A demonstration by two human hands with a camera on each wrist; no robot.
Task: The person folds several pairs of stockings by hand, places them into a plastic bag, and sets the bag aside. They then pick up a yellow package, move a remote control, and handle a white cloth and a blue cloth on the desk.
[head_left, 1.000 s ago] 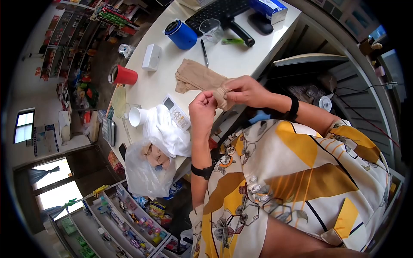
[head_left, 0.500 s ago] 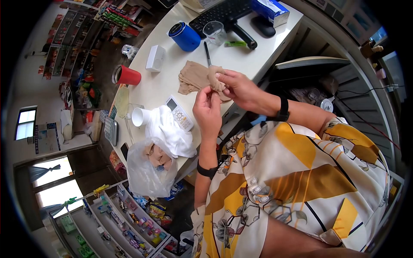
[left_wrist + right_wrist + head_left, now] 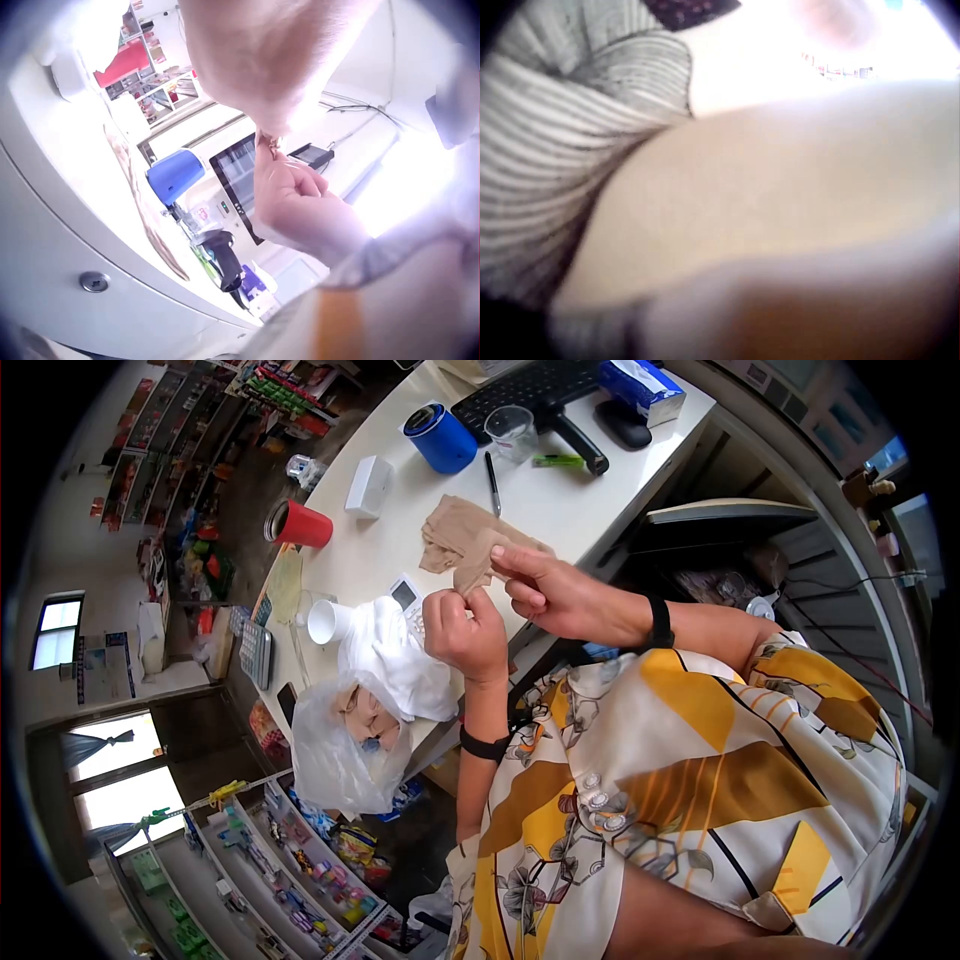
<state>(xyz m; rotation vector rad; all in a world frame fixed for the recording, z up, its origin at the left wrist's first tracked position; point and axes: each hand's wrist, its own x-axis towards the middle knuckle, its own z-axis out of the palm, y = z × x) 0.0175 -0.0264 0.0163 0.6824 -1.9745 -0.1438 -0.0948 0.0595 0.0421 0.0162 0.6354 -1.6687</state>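
In the head view my left hand (image 3: 465, 635) is curled like a fist and grips one end of a thin beige stocking (image 3: 476, 562). My right hand (image 3: 552, 592) pinches the stocking's upper part between thumb and forefinger. The hands are close together over the table's near edge. Just beyond them a folded stack of beige stockings (image 3: 448, 532) lies flat on the white table (image 3: 400, 480). In the left wrist view the fingertips meet at a small bit of the stocking (image 3: 270, 141). Only the blurred forearm and patterned clothing fill the right wrist view.
Left of the hands are a white cloth (image 3: 395, 660), a white cup (image 3: 327, 622) and a clear plastic bag (image 3: 345, 760) with beige items. Farther off are a red cup (image 3: 303, 525), white box (image 3: 370, 487), blue canister (image 3: 440, 438), pen (image 3: 493, 485), scanner (image 3: 578, 440) and keyboard (image 3: 520, 398).
The stocking, bunched between both hands one second ago and looped around the right fingers half a second ago, now stretches upward from the left fist. The left hand has turned and closed more.
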